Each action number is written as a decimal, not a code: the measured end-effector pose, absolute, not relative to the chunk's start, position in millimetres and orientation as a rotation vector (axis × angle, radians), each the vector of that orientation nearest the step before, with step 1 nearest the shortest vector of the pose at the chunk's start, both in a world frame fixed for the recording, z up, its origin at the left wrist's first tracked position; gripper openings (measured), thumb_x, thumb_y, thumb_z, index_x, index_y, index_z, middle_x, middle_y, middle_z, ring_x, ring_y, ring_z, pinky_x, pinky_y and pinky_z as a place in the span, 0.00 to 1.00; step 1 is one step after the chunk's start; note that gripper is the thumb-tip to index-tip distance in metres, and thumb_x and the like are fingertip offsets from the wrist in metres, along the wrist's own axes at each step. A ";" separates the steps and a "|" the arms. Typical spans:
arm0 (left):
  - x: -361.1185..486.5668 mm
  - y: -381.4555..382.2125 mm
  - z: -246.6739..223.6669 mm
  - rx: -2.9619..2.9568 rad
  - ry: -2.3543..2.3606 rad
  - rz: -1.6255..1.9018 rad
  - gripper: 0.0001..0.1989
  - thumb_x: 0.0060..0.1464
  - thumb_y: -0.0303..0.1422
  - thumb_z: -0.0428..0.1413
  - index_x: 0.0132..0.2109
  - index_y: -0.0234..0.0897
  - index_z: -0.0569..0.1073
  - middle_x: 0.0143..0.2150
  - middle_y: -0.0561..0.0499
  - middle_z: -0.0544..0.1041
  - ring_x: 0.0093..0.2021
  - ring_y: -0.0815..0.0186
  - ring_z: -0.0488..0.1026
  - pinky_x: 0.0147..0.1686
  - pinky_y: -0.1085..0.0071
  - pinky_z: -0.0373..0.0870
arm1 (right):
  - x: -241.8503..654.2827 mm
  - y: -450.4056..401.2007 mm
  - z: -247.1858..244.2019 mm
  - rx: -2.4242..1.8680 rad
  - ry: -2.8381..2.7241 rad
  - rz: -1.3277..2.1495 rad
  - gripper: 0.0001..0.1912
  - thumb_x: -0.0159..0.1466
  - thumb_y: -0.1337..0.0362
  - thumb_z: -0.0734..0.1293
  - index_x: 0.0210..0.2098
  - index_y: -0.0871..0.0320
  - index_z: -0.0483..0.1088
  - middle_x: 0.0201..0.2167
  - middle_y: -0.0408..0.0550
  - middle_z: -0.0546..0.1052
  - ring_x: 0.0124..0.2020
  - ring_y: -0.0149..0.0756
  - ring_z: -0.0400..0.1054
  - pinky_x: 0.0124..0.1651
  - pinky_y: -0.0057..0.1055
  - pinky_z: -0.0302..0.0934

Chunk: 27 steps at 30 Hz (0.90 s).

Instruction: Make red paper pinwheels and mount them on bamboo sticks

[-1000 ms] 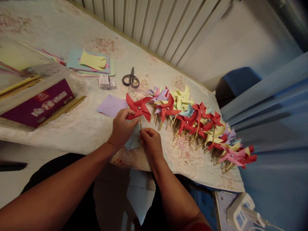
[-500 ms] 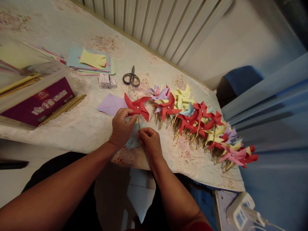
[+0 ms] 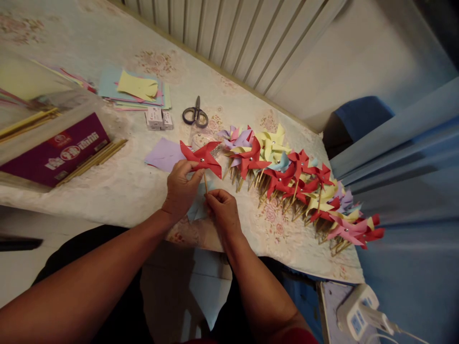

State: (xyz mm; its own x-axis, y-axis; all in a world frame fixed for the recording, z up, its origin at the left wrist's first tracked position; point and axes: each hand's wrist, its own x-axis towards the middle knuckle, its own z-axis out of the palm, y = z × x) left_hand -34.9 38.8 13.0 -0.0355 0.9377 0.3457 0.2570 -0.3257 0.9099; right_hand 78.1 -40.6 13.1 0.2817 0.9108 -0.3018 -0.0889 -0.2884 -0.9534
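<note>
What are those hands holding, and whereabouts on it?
A red pinwheel: the left hand pinches the paper blades at their lower left edge, and the right hand grips the thin wooden stick near its bottom end.

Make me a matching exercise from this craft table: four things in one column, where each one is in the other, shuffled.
1. red pinwheel
2. scissors
3. purple box
4. finished pinwheels

A. far left of the table
B. in a row along the table's right side
C. pinched by the left hand, stick in the right hand
D. beyond the hands, lying flat

Pairs: 1-C, 2-D, 3-A, 4-B
</note>
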 end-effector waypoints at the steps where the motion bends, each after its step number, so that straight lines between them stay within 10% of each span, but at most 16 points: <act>1: -34.8 38.8 13.2 1.600 1.281 1.391 0.05 0.54 0.35 0.59 0.34 0.39 0.76 0.36 0.52 0.75 0.40 0.62 0.71 0.47 0.64 0.68 | 77.9 -40.6 12.8 -1.514 -0.794 1.216 0.11 0.54 0.55 0.71 0.28 0.56 0.72 0.20 0.37 0.72 0.18 0.25 0.59 0.23 0.26 0.51; 27: -28.8 31.2 13.5 1.340 1.151 1.237 0.15 0.59 0.37 0.54 0.48 0.37 0.80 0.46 0.48 0.81 0.46 0.60 0.75 0.49 0.64 0.71 | 79.1 -40.2 6.9 -1.473 -0.797 1.220 0.11 0.56 0.55 0.72 0.29 0.56 0.72 0.19 0.37 0.71 0.18 0.26 0.58 0.23 0.26 0.49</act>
State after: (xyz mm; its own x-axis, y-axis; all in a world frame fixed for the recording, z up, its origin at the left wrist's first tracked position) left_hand -28.8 31.2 13.5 0.0470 0.9930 0.1088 0.0371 -0.1106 0.9932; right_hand 79.1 -40.2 6.9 0.2674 0.9213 -0.2824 -0.1113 -0.2616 -0.9587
